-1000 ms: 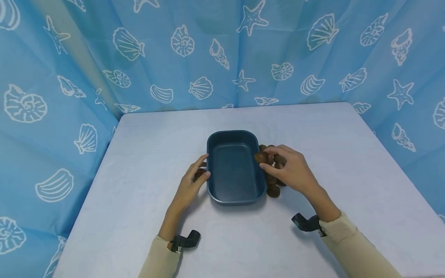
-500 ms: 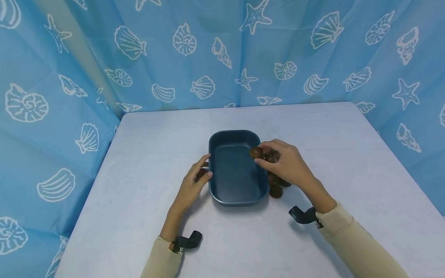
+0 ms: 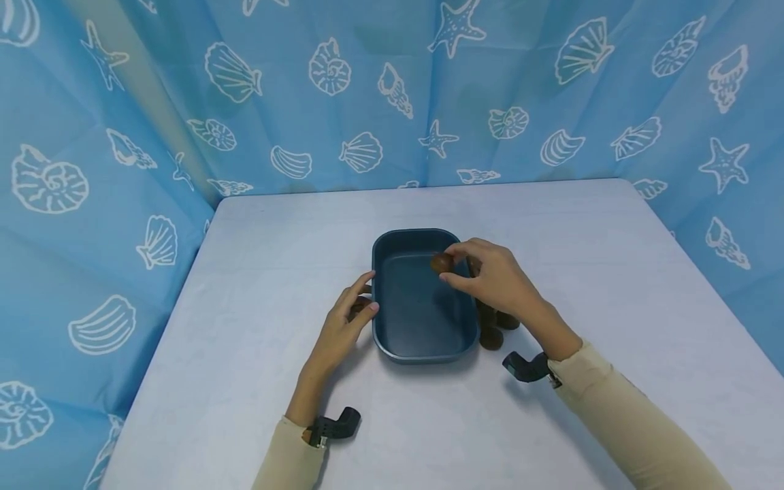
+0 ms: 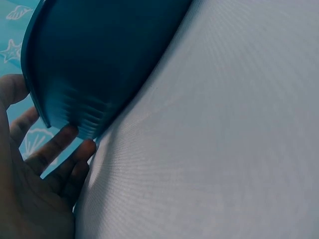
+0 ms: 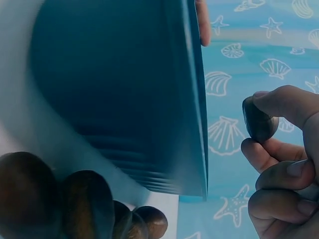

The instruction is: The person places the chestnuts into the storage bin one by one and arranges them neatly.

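Note:
A blue rectangular tray (image 3: 422, 327) stands mid-table, its inside bare. My right hand (image 3: 490, 275) pinches a brown chestnut (image 3: 442, 263) between thumb and fingers, over the tray's right side. In the right wrist view the chestnut (image 5: 260, 119) shows raised above the rim level, with the other fingers curled below it. My left hand (image 3: 343, 323) rests against the tray's left wall. Its fairly straight fingers (image 4: 54, 148) touch the outer side and rim in the left wrist view. More chestnuts (image 3: 492, 337) lie beside the tray's right wall, partly hidden under my right hand.
Several loose chestnuts (image 5: 87, 204) sit close along the tray's outer wall in the right wrist view. A white cloth covers the table (image 3: 275, 258). Blue curtains (image 3: 367, 88) with white shell prints hang behind and at the sides.
My right hand has carried the chestnut leftward and up from beside the pile to over the tray. My left hand stays at the tray's left side.

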Action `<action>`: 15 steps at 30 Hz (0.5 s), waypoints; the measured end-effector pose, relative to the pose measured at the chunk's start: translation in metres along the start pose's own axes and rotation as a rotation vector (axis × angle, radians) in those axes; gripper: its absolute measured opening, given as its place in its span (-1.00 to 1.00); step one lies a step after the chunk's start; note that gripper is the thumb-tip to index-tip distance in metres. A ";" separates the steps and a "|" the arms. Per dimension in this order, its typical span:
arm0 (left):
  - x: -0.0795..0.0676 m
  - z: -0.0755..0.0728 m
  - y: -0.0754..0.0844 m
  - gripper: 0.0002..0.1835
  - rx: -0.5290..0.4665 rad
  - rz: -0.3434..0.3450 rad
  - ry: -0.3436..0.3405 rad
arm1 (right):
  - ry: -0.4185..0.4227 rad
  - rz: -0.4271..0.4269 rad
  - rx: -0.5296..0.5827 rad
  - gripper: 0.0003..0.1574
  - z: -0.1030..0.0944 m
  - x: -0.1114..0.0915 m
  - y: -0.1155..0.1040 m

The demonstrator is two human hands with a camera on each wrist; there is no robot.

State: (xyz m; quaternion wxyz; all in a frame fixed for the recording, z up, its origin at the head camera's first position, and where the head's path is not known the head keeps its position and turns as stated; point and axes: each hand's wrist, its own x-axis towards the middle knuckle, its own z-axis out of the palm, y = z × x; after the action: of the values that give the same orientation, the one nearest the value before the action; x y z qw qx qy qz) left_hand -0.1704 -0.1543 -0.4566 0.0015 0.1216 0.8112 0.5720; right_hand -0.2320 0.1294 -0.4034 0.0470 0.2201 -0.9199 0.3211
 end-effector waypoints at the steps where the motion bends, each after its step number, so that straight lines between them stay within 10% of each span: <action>1: -0.001 -0.001 0.004 -0.41 0.000 0.001 -0.001 | -0.004 0.002 0.000 -0.47 0.000 0.002 0.000; 15: -0.001 -0.002 0.005 -0.41 -0.006 0.001 -0.001 | -0.079 0.038 0.055 -0.44 0.009 0.026 -0.008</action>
State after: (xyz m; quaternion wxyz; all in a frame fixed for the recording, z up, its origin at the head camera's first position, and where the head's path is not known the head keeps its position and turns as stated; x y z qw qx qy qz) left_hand -0.1690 -0.1544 -0.4517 0.0021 0.1224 0.8094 0.5744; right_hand -0.2513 0.1087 -0.4001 -0.0017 0.2165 -0.9159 0.3381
